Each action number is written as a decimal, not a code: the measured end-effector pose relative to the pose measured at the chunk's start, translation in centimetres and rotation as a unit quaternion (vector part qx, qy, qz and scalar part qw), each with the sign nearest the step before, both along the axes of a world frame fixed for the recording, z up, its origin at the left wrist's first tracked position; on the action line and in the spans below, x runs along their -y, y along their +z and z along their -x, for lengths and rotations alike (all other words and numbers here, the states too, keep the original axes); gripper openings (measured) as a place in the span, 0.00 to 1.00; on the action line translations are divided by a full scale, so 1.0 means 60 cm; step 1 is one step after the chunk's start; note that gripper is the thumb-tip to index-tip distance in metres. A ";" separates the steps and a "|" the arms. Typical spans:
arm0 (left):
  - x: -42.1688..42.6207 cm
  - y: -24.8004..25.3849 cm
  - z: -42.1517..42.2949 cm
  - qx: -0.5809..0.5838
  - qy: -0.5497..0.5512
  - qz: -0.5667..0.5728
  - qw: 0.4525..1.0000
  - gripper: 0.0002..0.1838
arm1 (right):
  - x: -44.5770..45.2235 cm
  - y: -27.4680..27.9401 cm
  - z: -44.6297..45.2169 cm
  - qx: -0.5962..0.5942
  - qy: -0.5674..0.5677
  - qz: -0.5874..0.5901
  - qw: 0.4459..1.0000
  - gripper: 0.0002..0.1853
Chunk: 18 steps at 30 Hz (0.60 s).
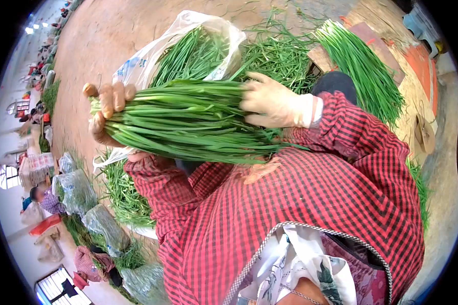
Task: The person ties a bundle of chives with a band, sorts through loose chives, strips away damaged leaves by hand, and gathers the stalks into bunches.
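My left hand (112, 104) is wrapped round the pale root end of a thick bunch of long green stalks (188, 117), which lies sideways in front of my chest. Over the leafy end is my right hand (272, 101), in a pale glove, slightly blurred, with its fingers apart against the leaves. Behind the bunch stands an open white plastic bag (234, 43) with more green stalks (188, 56) inside. Loose cut greens (280, 61) are heaped beside the bag.
At the right, another neat bunch (361, 66) rests on a board (374, 46). More greens (124, 193) lie below my left arm. Plastic-wrapped bundles (104, 229) and other people (89, 262) line the left side. A blue stool (420, 25) stands at the upper right.
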State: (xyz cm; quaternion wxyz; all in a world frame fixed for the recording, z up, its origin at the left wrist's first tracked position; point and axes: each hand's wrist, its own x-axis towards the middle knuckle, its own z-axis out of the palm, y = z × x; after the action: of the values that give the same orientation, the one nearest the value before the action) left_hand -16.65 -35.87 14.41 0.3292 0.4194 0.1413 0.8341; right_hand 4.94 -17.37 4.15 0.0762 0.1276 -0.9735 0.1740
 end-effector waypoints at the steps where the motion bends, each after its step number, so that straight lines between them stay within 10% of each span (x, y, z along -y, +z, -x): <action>1: 0.012 0.001 0.010 0.004 -0.004 -0.006 1.000 0.26 | -0.019 -0.037 -0.021 0.147 -0.012 -0.025 0.989 0.14; 4: 0.036 0.012 0.021 -0.035 0.044 0.033 0.998 0.26 | -0.105 -0.058 -0.071 0.465 -0.111 -0.117 0.870 0.22; 10: -0.045 0.033 -0.051 -0.128 0.168 0.195 0.958 0.28 | -0.119 0.106 -0.053 0.012 -0.148 0.395 0.907 0.40; 13: -0.126 0.058 -0.135 -0.159 0.164 0.291 0.929 0.31 | -0.051 0.139 -0.033 -0.094 -0.070 0.349 0.930 0.54; 15: -0.182 0.065 -0.198 -0.145 0.164 0.297 0.929 0.33 | -0.001 0.125 0.002 -0.253 0.071 0.550 0.793 0.60; 18: -0.233 0.066 -0.234 -0.122 0.070 0.201 0.969 0.41 | -0.019 0.113 -0.008 -0.266 0.001 0.628 0.731 0.62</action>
State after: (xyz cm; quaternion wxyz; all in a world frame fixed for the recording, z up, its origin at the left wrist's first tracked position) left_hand -2.60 -21.89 18.38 0.3279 0.4324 0.3747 0.7517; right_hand 5.42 -16.26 10.95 0.3945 0.0923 -0.5822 0.7049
